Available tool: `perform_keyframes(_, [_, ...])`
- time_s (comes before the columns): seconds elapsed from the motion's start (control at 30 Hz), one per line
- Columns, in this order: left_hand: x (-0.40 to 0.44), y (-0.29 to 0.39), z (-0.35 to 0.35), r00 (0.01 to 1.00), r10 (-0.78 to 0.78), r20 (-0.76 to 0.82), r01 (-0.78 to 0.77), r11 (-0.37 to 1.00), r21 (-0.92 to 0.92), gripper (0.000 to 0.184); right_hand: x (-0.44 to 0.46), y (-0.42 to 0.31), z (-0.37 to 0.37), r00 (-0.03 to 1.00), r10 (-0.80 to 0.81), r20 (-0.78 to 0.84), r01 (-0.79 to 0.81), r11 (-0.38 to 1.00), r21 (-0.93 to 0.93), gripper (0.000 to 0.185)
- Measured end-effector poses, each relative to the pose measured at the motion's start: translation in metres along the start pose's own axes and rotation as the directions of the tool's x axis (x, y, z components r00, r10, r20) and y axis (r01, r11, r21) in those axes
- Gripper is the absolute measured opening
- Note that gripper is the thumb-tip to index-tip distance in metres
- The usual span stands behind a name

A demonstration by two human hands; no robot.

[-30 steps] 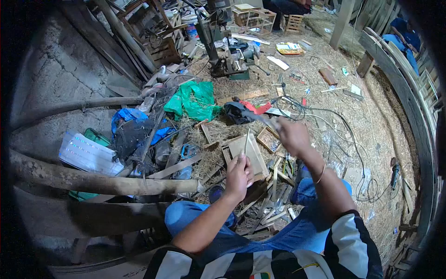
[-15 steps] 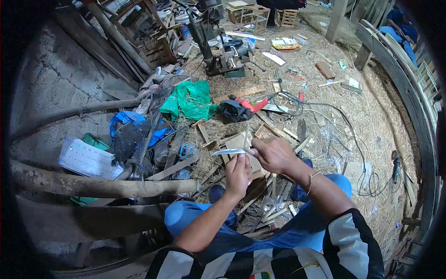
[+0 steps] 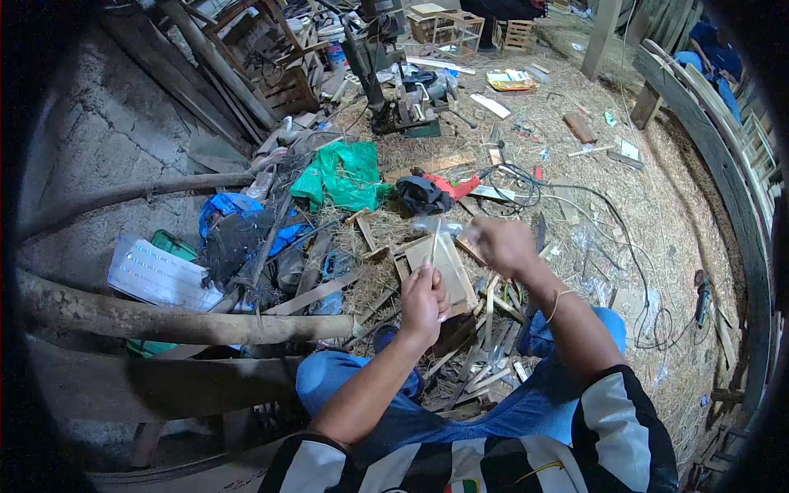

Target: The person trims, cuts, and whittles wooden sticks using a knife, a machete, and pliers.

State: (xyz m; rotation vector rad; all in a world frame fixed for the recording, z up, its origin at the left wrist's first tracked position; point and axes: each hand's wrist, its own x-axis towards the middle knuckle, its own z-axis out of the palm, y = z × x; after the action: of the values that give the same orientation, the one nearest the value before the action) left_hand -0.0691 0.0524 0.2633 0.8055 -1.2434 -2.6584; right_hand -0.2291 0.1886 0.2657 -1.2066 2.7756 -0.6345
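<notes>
My left hand (image 3: 423,304) is closed round the lower end of a thin wooden stick (image 3: 435,246), which points up and away from me. Beyond it, my right hand (image 3: 505,246) is wrapped round the handle of a knife, smeared by motion. The knife's blade (image 3: 422,223) is a pale blur pointing left, near the stick's upper end; whether they touch I cannot tell. Under the hands, a flat wooden panel (image 3: 450,275) lies among wood scraps (image 3: 485,378) between my knees.
A green plastic bag (image 3: 341,177) and a black and red bundle (image 3: 423,195) lie ahead. Cables (image 3: 608,205) run across the straw-covered floor at right. A wooden pole (image 3: 189,320) crosses the left side. Another person (image 3: 715,53) sits at the far right behind a wooden beam (image 3: 699,107).
My right hand has moved up and slightly right with the knife, its blade now farther up the stick. My left hand stays nearly in place, and the stick shows more plainly.
</notes>
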Motion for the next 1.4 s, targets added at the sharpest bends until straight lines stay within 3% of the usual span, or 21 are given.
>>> perform_keyframes(0.07, [-0.015,0.003,0.003,0.998,0.024,0.05,-0.025,1.0,0.015,0.038,0.017,0.057,0.0,0.944,0.272,-0.187,-0.274,0.962,0.016,0.025])
perform_keyframes(0.1, [-0.022,0.004,0.001,0.994,0.043,0.103,-0.047,0.998,0.036,0.039,0.022,0.063,-0.023,0.913,0.367,-0.18,-0.37,0.929,0.015,0.031])
perform_keyframes(0.17, [-0.018,0.003,-0.005,0.992,0.078,0.097,-0.081,0.996,0.029,0.042,0.02,0.073,-0.025,0.885,0.295,-0.36,-0.247,0.953,0.173,0.038])
perform_keyframes(0.23, [-0.022,0.009,-0.004,0.96,0.278,0.048,-0.28,0.918,0.282,0.042,0.008,0.049,-0.024,0.891,0.317,-0.326,-0.234,0.934,0.27,0.043])
perform_keyframes(0.3, [-0.028,0.018,-0.002,0.97,0.241,0.032,-0.238,0.915,0.325,0.042,0.001,0.022,-0.03,0.913,0.296,-0.281,-0.24,0.946,0.218,0.045])
perform_keyframes(0.37, [-0.025,0.02,0.0,0.875,0.47,0.116,-0.475,0.784,0.4,0.041,0.003,0.017,-0.025,0.92,0.268,-0.287,-0.195,0.946,0.258,0.045])
perform_keyframes(0.5, [-0.038,0.037,0.013,0.839,0.531,0.12,-0.522,0.72,0.457,0.035,0.003,0.003,-0.027,0.937,0.279,-0.209,-0.206,0.927,0.314,0.044])
perform_keyframes(0.83, [-0.041,0.038,0.012,0.868,0.492,0.069,-0.47,0.77,0.432,0.031,-0.004,-0.006,-0.022,0.957,0.222,-0.185,-0.15,0.929,0.339,0.042])
perform_keyframes(0.93, [-0.039,0.037,0.011,0.905,0.422,0.058,-0.412,0.833,0.37,0.04,-0.007,-0.013,-0.025,0.952,0.178,-0.248,-0.072,0.921,0.383,0.04])
perform_keyframes(1.0, [-0.038,0.037,0.014,0.951,0.308,-0.005,-0.293,0.909,0.296,0.042,-0.012,-0.021,-0.026,0.946,0.146,-0.29,-0.014,0.91,0.414,0.038])
perform_keyframes(1.07, [-0.037,0.035,0.013,0.964,0.264,-0.011,-0.253,0.934,0.251,0.041,-0.02,-0.027,-0.023,0.955,-0.102,-0.28,0.192,0.928,0.319,0.032])
perform_keyframes(1.1, [-0.036,0.034,0.014,0.976,0.217,-0.014,-0.209,0.956,0.205,0.04,-0.023,-0.032,-0.022,0.954,-0.1,-0.282,0.192,0.928,0.319,0.032])
perform_keyframes(1.17, [-0.035,0.033,0.014,0.984,0.179,-0.012,-0.174,0.969,0.175,0.039,-0.027,-0.042,-0.018,0.937,-0.262,-0.231,0.317,0.915,0.247,0.028])
perform_keyframes(1.4, [-0.031,0.026,0.012,0.995,0.058,0.084,-0.06,0.998,0.018,0.035,-0.028,-0.051,-0.018,0.943,-0.295,-0.158,0.325,0.916,0.234,0.025])
